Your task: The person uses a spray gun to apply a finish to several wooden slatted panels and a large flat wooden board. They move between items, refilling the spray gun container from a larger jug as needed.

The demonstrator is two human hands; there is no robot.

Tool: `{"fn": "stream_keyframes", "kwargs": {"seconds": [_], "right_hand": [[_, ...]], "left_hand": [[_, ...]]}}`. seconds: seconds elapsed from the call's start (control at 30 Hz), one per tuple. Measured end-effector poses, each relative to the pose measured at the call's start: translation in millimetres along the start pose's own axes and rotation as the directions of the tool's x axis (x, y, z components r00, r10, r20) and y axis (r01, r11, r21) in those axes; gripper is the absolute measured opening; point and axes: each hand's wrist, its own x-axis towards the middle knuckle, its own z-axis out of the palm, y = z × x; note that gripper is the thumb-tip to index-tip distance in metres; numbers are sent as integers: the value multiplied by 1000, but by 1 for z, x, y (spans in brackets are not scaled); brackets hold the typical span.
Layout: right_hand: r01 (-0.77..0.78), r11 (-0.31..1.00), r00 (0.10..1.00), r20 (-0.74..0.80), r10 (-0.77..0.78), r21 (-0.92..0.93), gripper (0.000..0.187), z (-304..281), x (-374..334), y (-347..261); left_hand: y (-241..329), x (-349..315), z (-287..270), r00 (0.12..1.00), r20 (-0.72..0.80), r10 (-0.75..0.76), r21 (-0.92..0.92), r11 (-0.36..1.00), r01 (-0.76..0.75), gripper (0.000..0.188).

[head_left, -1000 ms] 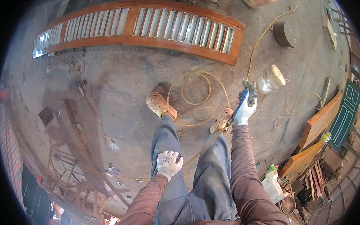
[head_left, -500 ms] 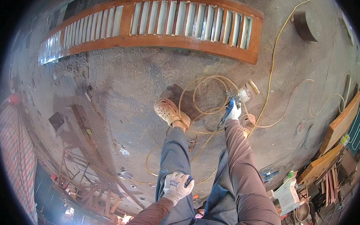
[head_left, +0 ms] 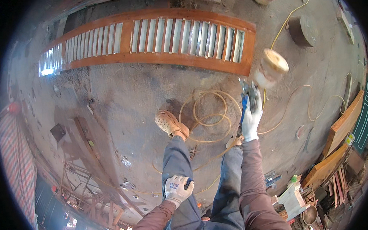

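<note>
Holding: my right hand (head_left: 252, 120) wraps the spray gun (head_left: 253, 93).
Cup (head_left: 272, 68): likely top-heavy; I'd clasp the spray gun itself firmly.
Left hand (head_left: 178, 189): curled on my trouser leg (head_left: 176, 158), grip unclear.

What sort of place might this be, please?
Probably a woodworking workshop: a slatted wooden panel lies ahead, the right hand holds what looks like a spray gun, and wooden boards sit at the right.
</note>
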Motion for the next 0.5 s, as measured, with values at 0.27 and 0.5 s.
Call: {"fn": "stream_keyframes", "kwargs": {"seconds": [0.27,0.5], "right_hand": [[106,994,985,139,-106,10,33,49,119,-78],[166,980,971,-155,-183,-113,23,12,156,-62]], "left_hand": [[4,9,-12,1000,8,-19,62,998,19,18],[4,13,-8,995,71,-73,88,994,67,21]]}}
